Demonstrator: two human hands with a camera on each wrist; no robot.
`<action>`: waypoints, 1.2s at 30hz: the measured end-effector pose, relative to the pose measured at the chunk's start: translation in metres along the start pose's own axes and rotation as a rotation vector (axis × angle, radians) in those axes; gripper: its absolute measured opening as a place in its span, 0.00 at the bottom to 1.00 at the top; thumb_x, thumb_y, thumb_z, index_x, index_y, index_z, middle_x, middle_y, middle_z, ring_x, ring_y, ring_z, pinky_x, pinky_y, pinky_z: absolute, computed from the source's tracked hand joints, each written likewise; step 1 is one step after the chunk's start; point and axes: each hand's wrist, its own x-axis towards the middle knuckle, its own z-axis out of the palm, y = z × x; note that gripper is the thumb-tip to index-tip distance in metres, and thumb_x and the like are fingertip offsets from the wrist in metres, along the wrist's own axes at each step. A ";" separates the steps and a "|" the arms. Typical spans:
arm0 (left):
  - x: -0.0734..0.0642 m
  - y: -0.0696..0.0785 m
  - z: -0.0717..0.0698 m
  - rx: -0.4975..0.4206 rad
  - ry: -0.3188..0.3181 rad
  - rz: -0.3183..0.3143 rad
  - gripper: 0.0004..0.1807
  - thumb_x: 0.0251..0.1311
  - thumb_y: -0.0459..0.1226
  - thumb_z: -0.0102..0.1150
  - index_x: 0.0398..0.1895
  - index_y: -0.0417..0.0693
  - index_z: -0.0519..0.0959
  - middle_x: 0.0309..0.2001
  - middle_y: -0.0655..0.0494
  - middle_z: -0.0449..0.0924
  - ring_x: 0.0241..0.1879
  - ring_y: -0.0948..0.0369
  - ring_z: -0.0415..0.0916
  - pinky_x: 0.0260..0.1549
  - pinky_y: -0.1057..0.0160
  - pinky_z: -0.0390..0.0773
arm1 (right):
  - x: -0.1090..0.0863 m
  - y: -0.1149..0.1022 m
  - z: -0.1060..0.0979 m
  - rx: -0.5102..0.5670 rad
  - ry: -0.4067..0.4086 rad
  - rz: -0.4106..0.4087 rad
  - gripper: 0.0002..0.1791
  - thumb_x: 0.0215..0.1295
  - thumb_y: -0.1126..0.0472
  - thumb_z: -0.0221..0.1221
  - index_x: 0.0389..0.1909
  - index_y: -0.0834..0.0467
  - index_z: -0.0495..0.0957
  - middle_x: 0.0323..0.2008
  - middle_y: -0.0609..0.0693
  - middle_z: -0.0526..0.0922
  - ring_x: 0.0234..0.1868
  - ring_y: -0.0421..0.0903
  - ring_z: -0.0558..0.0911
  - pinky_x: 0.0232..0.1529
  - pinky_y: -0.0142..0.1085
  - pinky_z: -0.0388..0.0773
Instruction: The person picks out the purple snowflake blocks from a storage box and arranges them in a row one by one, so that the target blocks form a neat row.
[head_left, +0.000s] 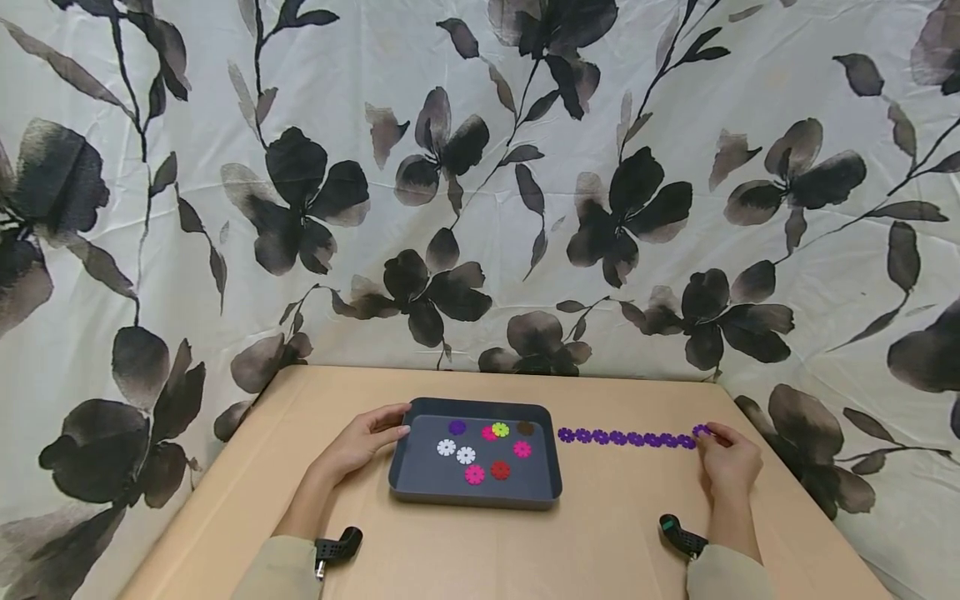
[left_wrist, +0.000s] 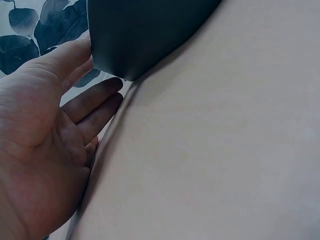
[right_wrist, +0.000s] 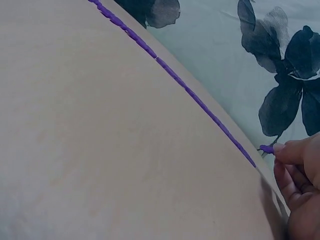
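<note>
Between right thumb and fingertips, my right hand (head_left: 731,462) pinches a purple flower-shaped disc (right_wrist: 267,149). It is held just above the right end of a row of purple discs (head_left: 617,437), which lie nearly edge to edge on the table. My left hand (head_left: 358,442) is at the left side of a dark grey tray (head_left: 480,492), thumb and forefinger touching its rim, the other fingers loosely extended below. Inside the tray are a purple disc (head_left: 457,427), two white discs (head_left: 466,455), several pink discs (head_left: 474,474), a yellow-green disc (head_left: 500,429), a brown disc (head_left: 526,428) and a red disc (head_left: 500,470).
The light wooden table (head_left: 600,550) extends around the tray and the row. Behind it hangs a white cloth (head_left: 525,242) with dark flower print, right at the table's far edge. Each wrist wears a black camera band (head_left: 341,546).
</note>
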 end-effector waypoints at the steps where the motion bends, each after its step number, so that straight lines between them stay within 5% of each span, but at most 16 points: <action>1: 0.000 0.000 0.000 0.003 0.000 0.001 0.35 0.68 0.48 0.67 0.75 0.47 0.71 0.74 0.46 0.72 0.74 0.46 0.68 0.74 0.43 0.66 | 0.000 0.000 0.000 -0.003 0.001 0.001 0.20 0.76 0.62 0.59 0.64 0.63 0.80 0.60 0.62 0.80 0.47 0.44 0.74 0.33 0.16 0.70; 8: 0.001 0.000 -0.001 0.013 0.000 0.002 0.34 0.69 0.48 0.67 0.75 0.48 0.72 0.74 0.45 0.71 0.74 0.46 0.68 0.75 0.43 0.65 | 0.002 0.000 0.000 -0.048 -0.006 0.018 0.19 0.77 0.64 0.58 0.64 0.63 0.80 0.60 0.63 0.79 0.51 0.49 0.75 0.36 0.18 0.71; 11: 0.000 0.000 -0.001 0.016 0.001 0.002 0.34 0.69 0.48 0.67 0.75 0.47 0.71 0.74 0.45 0.71 0.75 0.45 0.68 0.75 0.42 0.65 | 0.003 0.000 0.001 -0.073 -0.015 0.012 0.18 0.77 0.63 0.57 0.64 0.64 0.80 0.61 0.64 0.79 0.57 0.55 0.75 0.52 0.33 0.78; 15: 0.000 0.002 -0.001 0.025 0.005 0.003 0.34 0.69 0.48 0.66 0.75 0.47 0.71 0.74 0.45 0.71 0.75 0.45 0.68 0.75 0.42 0.65 | 0.002 -0.001 0.001 -0.078 -0.014 -0.001 0.18 0.78 0.64 0.56 0.63 0.66 0.79 0.61 0.68 0.78 0.61 0.61 0.74 0.67 0.55 0.71; 22: 0.000 0.004 0.000 0.009 -0.001 -0.003 0.34 0.69 0.47 0.67 0.74 0.46 0.72 0.74 0.46 0.72 0.75 0.45 0.67 0.75 0.42 0.65 | 0.002 -0.001 0.001 -0.093 -0.009 -0.017 0.18 0.77 0.64 0.57 0.62 0.68 0.79 0.60 0.70 0.78 0.63 0.65 0.72 0.72 0.62 0.63; 31: 0.001 0.004 -0.001 0.002 -0.006 0.004 0.34 0.68 0.47 0.67 0.74 0.47 0.72 0.74 0.46 0.72 0.75 0.45 0.67 0.75 0.42 0.65 | 0.004 -0.007 0.000 -0.143 0.012 -0.043 0.20 0.78 0.60 0.55 0.64 0.66 0.78 0.60 0.68 0.76 0.62 0.66 0.70 0.62 0.60 0.65; 36: 0.001 0.006 -0.001 -0.006 -0.004 -0.001 0.34 0.68 0.47 0.68 0.74 0.47 0.72 0.74 0.46 0.72 0.75 0.46 0.67 0.75 0.43 0.65 | 0.005 -0.021 0.000 -0.056 0.032 -0.077 0.21 0.78 0.55 0.56 0.64 0.61 0.80 0.52 0.57 0.82 0.52 0.51 0.75 0.49 0.37 0.71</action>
